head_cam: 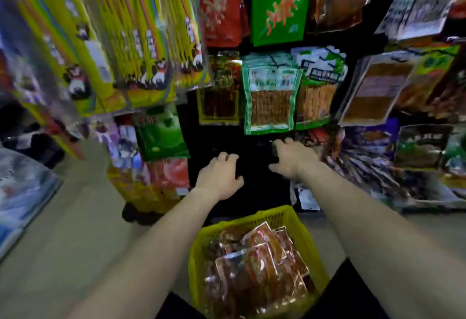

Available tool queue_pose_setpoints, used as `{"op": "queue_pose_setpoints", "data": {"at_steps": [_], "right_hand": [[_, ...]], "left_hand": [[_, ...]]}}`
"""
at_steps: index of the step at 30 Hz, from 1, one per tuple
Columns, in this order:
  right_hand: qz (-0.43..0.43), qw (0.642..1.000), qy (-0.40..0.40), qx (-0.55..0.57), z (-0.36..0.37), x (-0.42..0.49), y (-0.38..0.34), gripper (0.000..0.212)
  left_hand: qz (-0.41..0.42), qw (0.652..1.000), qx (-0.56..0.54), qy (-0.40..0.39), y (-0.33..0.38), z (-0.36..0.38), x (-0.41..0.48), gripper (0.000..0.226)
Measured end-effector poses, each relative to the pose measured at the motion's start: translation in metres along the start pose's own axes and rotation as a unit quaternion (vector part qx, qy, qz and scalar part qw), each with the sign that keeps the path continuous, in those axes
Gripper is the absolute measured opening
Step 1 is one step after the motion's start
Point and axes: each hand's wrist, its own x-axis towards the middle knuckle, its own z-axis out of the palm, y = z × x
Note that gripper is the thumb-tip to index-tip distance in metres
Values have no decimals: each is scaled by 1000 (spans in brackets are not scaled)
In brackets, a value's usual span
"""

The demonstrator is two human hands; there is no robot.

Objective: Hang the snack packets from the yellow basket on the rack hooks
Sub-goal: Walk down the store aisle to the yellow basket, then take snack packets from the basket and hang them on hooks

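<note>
A yellow basket [297,220] stands on the floor below my arms, holding several red and orange snack packets [262,250]. Both hands reach into a dark, bare stretch of the rack [209,137] beneath a hanging row of green packets [271,97]. My left hand [219,177] has its fingers curled and apart against the dark panel, with nothing visible in it. My right hand [293,158] is higher and to the right, its fingers and thumb spread around something dark. I cannot make out what that thing is.
Packets crowd the rack: yellow-green ones [141,41] upper left, a red one [219,8] and a green one [280,3] at top, brown ones [378,89] on the right. A green bag [161,132] and a red bag [171,175] hang left of my hands. Beige floor [75,230] lies at left.
</note>
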Motion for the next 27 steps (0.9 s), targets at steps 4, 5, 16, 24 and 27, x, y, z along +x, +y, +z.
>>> {"op": "queue_pose_setpoints", "data": {"at_steps": [4,5,16,24,27], "right_hand": [[36,999,-19,-17,62,-38,-5,79],[47,999,-19,-17,76,-45,-4,78],[54,984,-169,10,295,6,-3,79],[153,967,-166,121,412,51,33,84],[146,965,-135,172,429,56,42,68]], "left_hand": [[-13,1000,-11,-22,-14,41,-40,65],[-10,999,-16,-29,-17,53,-46,65],[-97,974,-73,-190,-74,247,-46,71],[-65,962,-43,-261,-66,358,-1,73],[-45,966,-55,-249,-56,382,3,69]]}}
